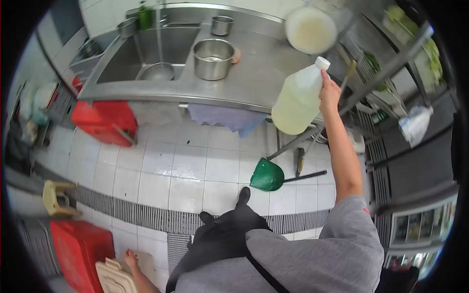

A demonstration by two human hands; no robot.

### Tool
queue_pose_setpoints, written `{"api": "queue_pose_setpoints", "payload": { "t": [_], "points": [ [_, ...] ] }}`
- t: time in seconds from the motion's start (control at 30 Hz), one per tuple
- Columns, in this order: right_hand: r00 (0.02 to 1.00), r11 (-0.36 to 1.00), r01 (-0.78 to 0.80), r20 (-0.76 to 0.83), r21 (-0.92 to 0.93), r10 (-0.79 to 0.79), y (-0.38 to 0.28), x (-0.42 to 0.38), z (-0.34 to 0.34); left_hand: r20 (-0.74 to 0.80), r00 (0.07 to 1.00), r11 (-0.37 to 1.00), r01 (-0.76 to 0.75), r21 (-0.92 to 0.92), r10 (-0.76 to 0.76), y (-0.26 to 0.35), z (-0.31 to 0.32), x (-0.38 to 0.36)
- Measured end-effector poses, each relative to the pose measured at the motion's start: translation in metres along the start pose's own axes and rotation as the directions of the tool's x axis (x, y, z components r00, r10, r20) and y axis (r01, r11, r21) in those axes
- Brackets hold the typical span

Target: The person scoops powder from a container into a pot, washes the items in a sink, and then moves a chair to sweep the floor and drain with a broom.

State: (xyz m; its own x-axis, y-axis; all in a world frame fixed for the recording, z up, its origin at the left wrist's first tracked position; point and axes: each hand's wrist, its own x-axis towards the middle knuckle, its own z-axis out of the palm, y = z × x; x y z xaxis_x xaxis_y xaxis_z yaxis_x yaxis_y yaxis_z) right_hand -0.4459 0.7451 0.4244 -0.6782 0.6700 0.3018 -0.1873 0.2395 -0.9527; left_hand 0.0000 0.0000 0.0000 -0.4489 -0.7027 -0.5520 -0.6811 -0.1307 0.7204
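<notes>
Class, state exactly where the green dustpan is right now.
In the head view, the green dustpan lies on the white-tiled floor, right of centre, below the steel counter.

We can read no text, label, brand, number or sign anywhere here. The plastic jug (299, 100) we hold up by its neck in our right hand (329, 93) shows a plain, unmarked side. The red crates (105, 122) on the floor carry no lettering we can make out, and the fridge door stickers (422, 227) are too blurred to read.
</notes>
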Motion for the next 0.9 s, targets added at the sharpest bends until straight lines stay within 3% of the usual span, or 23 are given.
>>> {"api": "queue_pose_setpoints", "payload": {
  "t": [0.07, 0.1, 0.13, 0.17, 0.2, 0.23, 0.27, 0.3, 0.33, 0.4, 0.47, 0.6, 0.67, 0.8, 0.9],
  "points": [
    [1.0, 0.992, -0.009, -0.01, -0.125, 0.008, -0.012, -0.021, -0.032, 0.061, 0.998, 0.994, -0.022, 0.106, 0.016, 0.038, 0.046, 0.028],
    [0.99, 0.988, -0.141, -0.04, -0.066, 0.139, 0.011, -0.057, -0.038, 0.042, 0.981, 0.953, -0.192, 0.234, 0.187, 0.114, 0.0, 0.027],
    [0.985, 0.984, -0.166, -0.052, -0.063, 0.163, 0.009, -0.065, -0.051, 0.104, 0.946, 0.908, -0.323, 0.269, 0.306, 0.147, 0.039, 0.029],
    [0.982, 0.978, -0.182, -0.059, -0.105, 0.177, 0.01, -0.074, -0.067, 0.159, 0.834, 0.76, -0.547, 0.351, 0.528, 0.162, 0.074, 0.038],
    [0.982, 0.973, -0.182, -0.067, -0.14, 0.174, 0.012, -0.078, -0.081, 0.221, 0.661, 0.555, -0.733, 0.393, 0.717, 0.182, 0.124, 0.05],
    [0.98, 0.963, -0.195, -0.071, -0.184, 0.185, 0.021, -0.088, -0.09, 0.26, 0.695, 0.595, -0.712, 0.372, 0.67, 0.245, 0.163, 0.003],
    [0.977, 0.95, -0.213, -0.078, -0.23, 0.2, 0.036, -0.099, -0.101, 0.305, 0.716, 0.681, -0.696, 0.229, 0.629, 0.267, 0.198, 0.013],
    [0.974, 0.93, -0.225, -0.106, -0.292, 0.203, 0.064, -0.105, -0.116, 0.365, 0.589, 0.557, -0.806, 0.201, 0.721, 0.323, 0.23, -0.045],
    [0.968, 0.897, -0.249, -0.134, -0.366, 0.214, 0.086, -0.116, -0.124, 0.41, 0.424, 0.394, -0.905, 0.16, 0.807, 0.351, 0.261, -0.057],
    [0.965, 0.807, -0.26, -0.122, -0.53, 0.231, 0.128, -0.138, -0.139, 0.47, 0.163, 0.099, -0.983, 0.157, 0.868, 0.414, 0.314, -0.109],
    [0.977, 0.64, -0.194, -0.086, -0.744, 0.196, 0.184, -0.151, -0.151, 0.466, -0.021, -0.105, -0.982, 0.154, 0.885, 0.453, 0.366, -0.131],
    [0.951, 0.615, -0.253, -0.074, -0.747, 0.301, 0.318, -0.181, -0.155, 0.392, -0.345, -0.442, -0.877, 0.191, 0.853, 0.499, 0.451, -0.146],
    [0.919, 0.634, -0.273, -0.002, -0.724, 0.393, 0.38, -0.196, -0.15, 0.409, -0.359, -0.467, -0.86, 0.204, 0.839, 0.502, 0.483, -0.137],
    [0.9, 0.659, -0.284, 0.043, -0.696, 0.433, 0.508, -0.198, -0.127, 0.428, -0.407, -0.534, -0.811, 0.237, 0.807, 0.49, 0.521, -0.115],
    [0.888, 0.683, -0.303, 0.063, -0.665, 0.455, 0.58, -0.185, -0.094, 0.387, -0.532, -0.643, -0.718, 0.265, 0.753, 0.477, 0.534, -0.095]
  ]
}}
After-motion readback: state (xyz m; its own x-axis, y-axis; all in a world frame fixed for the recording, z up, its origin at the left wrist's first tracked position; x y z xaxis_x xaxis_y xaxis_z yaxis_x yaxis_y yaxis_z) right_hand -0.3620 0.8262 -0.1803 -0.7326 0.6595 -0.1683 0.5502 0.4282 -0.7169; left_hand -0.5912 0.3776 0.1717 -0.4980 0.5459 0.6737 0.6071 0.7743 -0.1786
